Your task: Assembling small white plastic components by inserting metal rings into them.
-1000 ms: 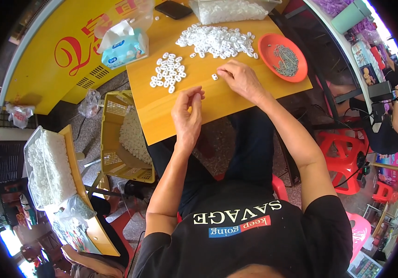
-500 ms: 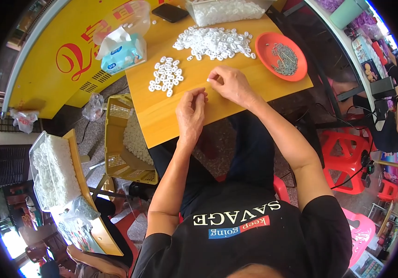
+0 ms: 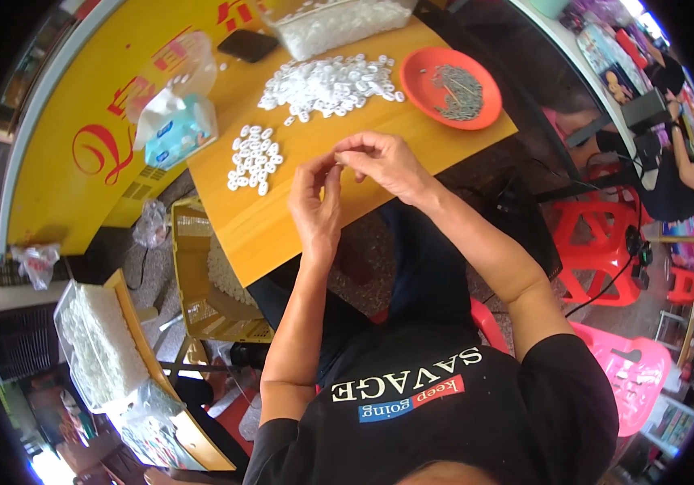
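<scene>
Over the near part of the wooden table (image 3: 262, 242), my left hand (image 3: 315, 206) and my right hand (image 3: 391, 170) meet at the fingertips. My right thumb and forefinger are pinched on a small white piece, mostly hidden where the hands meet. The fingers of my left hand are also closed in a pinch; what they hold, if anything, is too small to make out. Left of my hands lies a small group of white oval plastic pieces with holes (image 3: 254, 160). Beyond them is a larger heap of similar pieces (image 3: 326, 87). An orange-red plate (image 3: 413, 71) holds thin grey metal pins (image 3: 457, 91).
At the table's far side stand a clear tub of white pieces (image 3: 339, 36), a dark phone (image 3: 247, 46) and a tissue pack (image 3: 177, 133). A yellow crate (image 3: 189, 275) sits on the floor at left. Red stools (image 3: 597, 250) stand at right.
My right hand has brought the small white piece to my left fingertips, so the hands now touch. The whole view has shifted, with the table things appearing further left.
</scene>
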Demonstrator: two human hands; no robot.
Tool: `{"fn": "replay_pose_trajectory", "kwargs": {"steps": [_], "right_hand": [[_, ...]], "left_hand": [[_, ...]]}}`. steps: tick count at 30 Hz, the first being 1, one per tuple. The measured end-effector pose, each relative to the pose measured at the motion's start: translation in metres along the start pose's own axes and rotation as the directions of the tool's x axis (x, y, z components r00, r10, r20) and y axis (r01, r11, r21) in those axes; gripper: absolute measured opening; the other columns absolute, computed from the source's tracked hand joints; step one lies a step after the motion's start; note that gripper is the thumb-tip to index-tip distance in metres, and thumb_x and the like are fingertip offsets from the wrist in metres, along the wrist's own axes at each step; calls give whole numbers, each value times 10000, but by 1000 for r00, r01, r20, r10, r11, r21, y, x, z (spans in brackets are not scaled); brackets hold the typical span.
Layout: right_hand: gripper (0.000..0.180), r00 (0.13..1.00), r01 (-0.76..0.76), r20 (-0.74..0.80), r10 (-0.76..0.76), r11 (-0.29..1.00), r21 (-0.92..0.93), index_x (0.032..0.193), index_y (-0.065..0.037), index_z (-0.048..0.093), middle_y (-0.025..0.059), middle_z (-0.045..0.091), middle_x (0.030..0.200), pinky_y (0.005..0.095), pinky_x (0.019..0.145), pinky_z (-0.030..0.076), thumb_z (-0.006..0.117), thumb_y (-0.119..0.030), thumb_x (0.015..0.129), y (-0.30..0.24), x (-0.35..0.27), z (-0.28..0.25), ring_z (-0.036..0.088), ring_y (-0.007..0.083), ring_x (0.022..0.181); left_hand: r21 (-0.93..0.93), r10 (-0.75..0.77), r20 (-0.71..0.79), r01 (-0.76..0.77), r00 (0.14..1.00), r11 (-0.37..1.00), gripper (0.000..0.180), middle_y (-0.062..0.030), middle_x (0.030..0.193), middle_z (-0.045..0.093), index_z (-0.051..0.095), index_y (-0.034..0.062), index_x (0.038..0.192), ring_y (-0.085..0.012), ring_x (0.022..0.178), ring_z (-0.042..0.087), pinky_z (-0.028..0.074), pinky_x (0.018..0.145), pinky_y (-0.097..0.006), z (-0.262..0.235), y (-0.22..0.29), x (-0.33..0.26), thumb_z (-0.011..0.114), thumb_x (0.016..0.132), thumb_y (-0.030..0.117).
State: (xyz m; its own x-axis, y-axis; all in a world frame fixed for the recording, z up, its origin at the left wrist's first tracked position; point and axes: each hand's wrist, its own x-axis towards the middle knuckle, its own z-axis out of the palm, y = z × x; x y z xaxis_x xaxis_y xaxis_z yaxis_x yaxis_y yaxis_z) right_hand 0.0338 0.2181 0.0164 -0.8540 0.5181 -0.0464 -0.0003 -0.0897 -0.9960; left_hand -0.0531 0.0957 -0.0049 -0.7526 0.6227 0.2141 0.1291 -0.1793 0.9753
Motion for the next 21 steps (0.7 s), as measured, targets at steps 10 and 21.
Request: {"fn": "replay_pose_trajectory", "kwargs": {"steps": [10, 21], "right_hand": [[165, 987, 153, -38, -158, 982, -112, 1042, 19, 655, 37, 667, 880, 233, 672, 518, 655, -90, 919, -11, -14, -6, 608, 81, 737], [96, 863, 447, 50, -502, 716, -536, 889, 8, 602, 101, 624, 849, 333, 645, 508, 676, -47, 864, -9, -13, -29, 643, 239, 763]], "left_hand": [[216, 75, 118, -99, 990, 971, 166, -53, 961, 647, 642, -17, 1087, -111, 905, 590, 475, 814, -251, 1, 3, 0, 616, 950, 73], [-281, -208, 186, 255, 960, 925, 139, -41, 927, 637, 630, -13, 1033, -117, 870, 583, 462, 839, -256, 12, -2, -2, 599, 965, 104]]}}
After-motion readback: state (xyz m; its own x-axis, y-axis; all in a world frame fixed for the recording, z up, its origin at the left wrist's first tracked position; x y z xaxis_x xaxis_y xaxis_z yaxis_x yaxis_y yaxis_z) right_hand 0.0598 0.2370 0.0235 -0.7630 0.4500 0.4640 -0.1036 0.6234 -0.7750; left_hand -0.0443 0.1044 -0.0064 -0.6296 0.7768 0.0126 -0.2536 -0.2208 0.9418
